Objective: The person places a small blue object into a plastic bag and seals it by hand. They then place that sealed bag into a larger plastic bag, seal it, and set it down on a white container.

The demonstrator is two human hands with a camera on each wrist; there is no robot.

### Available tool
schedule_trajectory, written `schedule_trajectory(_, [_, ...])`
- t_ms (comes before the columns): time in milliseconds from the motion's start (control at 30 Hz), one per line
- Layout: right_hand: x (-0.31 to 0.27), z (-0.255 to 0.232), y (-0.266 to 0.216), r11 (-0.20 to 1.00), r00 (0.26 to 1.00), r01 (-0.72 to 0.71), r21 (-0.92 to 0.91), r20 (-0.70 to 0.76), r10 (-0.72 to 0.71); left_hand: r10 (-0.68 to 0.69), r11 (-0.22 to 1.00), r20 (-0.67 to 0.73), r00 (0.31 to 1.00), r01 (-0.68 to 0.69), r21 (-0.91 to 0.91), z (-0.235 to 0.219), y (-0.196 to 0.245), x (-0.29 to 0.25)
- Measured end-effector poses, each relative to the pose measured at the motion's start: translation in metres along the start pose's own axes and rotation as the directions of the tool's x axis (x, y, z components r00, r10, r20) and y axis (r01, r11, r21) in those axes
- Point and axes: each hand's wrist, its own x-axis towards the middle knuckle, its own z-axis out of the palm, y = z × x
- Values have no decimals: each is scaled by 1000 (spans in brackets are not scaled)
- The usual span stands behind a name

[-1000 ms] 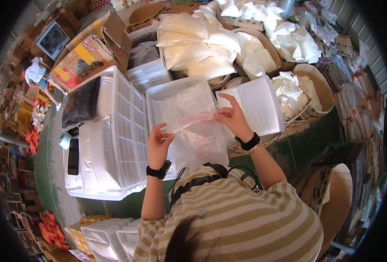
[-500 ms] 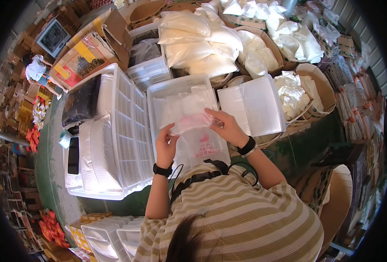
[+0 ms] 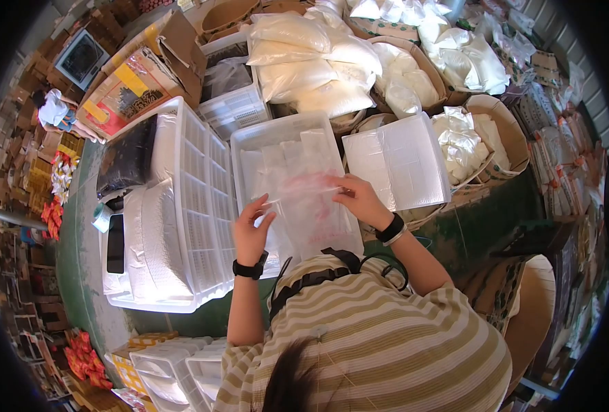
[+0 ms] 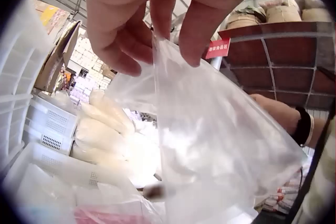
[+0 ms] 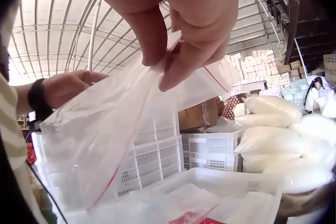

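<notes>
Both hands stretch a clear plastic bag (image 3: 311, 216) with red print over a white crate (image 3: 284, 122). In the head view my left hand (image 3: 252, 233) is on its left edge, and the left wrist view shows the fingers pinching the film (image 4: 205, 129). My right hand (image 3: 363, 204) has the opposite side; its thumb and forefinger pinch a gathered fold in the right wrist view. A thin red line runs along the bag (image 5: 118, 174) there. Inside the crate lie more flat clear bags (image 5: 189, 203), some with red print.
To the left stands a tall white crate (image 3: 211, 206) with silvery padded packs (image 3: 154, 240) and a phone (image 3: 115, 245). A silvery box (image 3: 397, 165) is at the right. Behind are plump bags of pale powder (image 3: 311, 65) and cardboard drums (image 3: 500, 137). Another person (image 3: 57, 110) is far left.
The right hand has come down and its raised forefinger has lowered onto the bag. The left hand shifted right, then back left, and the bag's upper edge now spans between both hands.
</notes>
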Motion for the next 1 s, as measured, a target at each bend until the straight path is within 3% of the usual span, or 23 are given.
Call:
schedule_trajectory(100, [-1, 2, -2, 997, 998, 43, -62, -46, -46, 83, 962, 26, 996, -87, 258, 7, 5, -8])
schedule_trajectory(333, [-7, 6, 5, 914, 976, 190, -358, -29, -214, 184, 865, -6, 983, -159, 475, 7, -15, -13])
schedule_trajectory(433, [-5, 2, -4, 862, 952, 275, -425, -3, -306, 290, 746, -6, 957, -222, 628, 4, -17, -13])
schedule_trajectory(533, [-2, 1, -11, 783, 911, 399, -477, 107, -399, 338, 608, 109, 935, -306, 732, 7, 0, -14])
schedule_trajectory(600, [-2, 6, -20, 718, 887, 461, -522, 237, -397, 346, 687, 267, 900, -436, 581, 24, 15, -11])
schedule_trajectory(633, [-2, 8, -24, 721, 895, 445, -531, 234, -380, 356, 721, 339, 871, -486, 494, 29, 19, -9])
schedule_trajectory(667, [-2, 11, -28, 723, 902, 431, -540, 232, -364, 188, 815, 418, 889, -379, 439, 32, 5, -8])
schedule_trajectory(700, [-2, 13, -33, 723, 909, 416, -551, 230, -348, 96, 886, 368, 925, -248, 392, 34, 6, -8])
schedule_trajectory(767, [2, 13, -54, 745, 904, 291, -601, -80, -419, -99, 965, 285, 953, 21, 263, 40, 9, -7])
schedule_trajectory(800, [5, 13, -60, 758, 863, 228, -611, -233, -448, -116, 989, 247, 962, 90, 115, 41, 8, -5])
schedule_trajectory(867, [8, 12, -49, 952, 910, 189, -240, -321, -261, -224, 957, 130, 966, 243, -158, 44, 11, -8])
schedule_trajectory(900, [8, 12, -40, 988, 930, 154, -32, -333, -156, -287, 908, 85, 954, 299, -295, 44, 19, -8])
schedule_trajectory(967, [6, 14, -8, 978, 998, -34, 205, -43, 44, -300, 894, 87, 950, 312, -321, 43, 28, -10])
schedule_trajectory(1000, [4, 14, -6, 943, 985, -153, 295, 118, 123, -308, 886, 92, 947, 321, -334, 43, 30, -10])
